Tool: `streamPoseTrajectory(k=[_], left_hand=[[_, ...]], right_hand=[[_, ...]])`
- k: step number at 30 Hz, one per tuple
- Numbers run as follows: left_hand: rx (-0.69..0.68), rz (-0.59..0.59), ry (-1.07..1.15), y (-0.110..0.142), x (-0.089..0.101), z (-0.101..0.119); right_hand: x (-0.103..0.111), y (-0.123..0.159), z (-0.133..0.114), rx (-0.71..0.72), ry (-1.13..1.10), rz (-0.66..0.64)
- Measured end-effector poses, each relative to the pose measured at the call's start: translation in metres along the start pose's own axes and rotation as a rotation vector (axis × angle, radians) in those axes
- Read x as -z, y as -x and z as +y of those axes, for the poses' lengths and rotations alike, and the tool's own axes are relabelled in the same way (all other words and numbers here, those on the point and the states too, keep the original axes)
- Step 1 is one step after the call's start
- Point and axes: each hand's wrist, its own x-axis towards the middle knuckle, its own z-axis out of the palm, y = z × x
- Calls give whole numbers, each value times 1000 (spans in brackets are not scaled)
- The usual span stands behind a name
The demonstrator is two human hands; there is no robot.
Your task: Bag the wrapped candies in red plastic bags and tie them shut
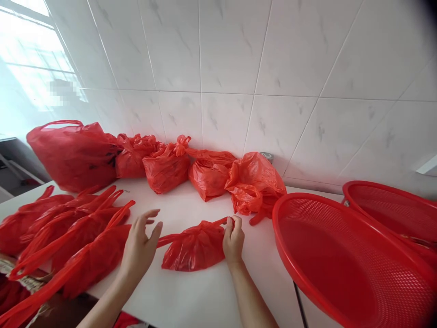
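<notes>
A small red plastic bag lies flattened on the white counter in front of me. My right hand pinches one of its handles at the bag's right end. My left hand hovers just left of the bag with fingers spread and holds nothing; the bag's other handle stretches toward it.
Several flat red bags are piled at the left. Several filled, tied red bags line the tiled wall. Two red mesh baskets stand at the right, one behind the other.
</notes>
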Motion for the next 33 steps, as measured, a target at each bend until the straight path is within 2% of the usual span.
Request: streamPoseTrajectory(k=[1, 2, 4, 6, 8, 10, 14, 17, 20, 22, 25, 29, 33], left_hand=[[-75, -4, -25, 0, -8, 10], [-155, -59, -52, 1, -18, 18], [-276, -246, -103, 5, -41, 28], [-294, -402, -151, 7, -59, 30], [-228, -463, -169, 6, -63, 26], [-146, -514, -144, 3, -49, 20], [13, -601, -6, 2, 8, 8], [110, -507, 9, 5, 48, -11], [142, -343, -110, 8, 78, -38], [139, -199, -269, 11, 91, -51], [121, -22, -528, 19, 99, -57], [86, -12, -707, 22, 100, -56], [157, -103, -704, 4, 103, -69]], right_hand=[[0, 0, 1, 7, -19, 0], [0, 1, 1, 10, -35, 4], [2, 1, 1, 12, -57, 27], [4, 1, -1, 10, -75, 55], [6, 0, -3, 1, -92, 72], [8, -1, -5, -18, -110, 74], [9, 0, -7, -67, -153, 42], [7, 2, -4, -89, -181, -1], [7, 3, -1, -95, -185, -28], [8, 3, 0, -97, -178, -32], [9, 3, 2, -93, -161, -33], [9, 4, 3, -100, -134, -42], [11, 5, 3, -111, -106, -51]])
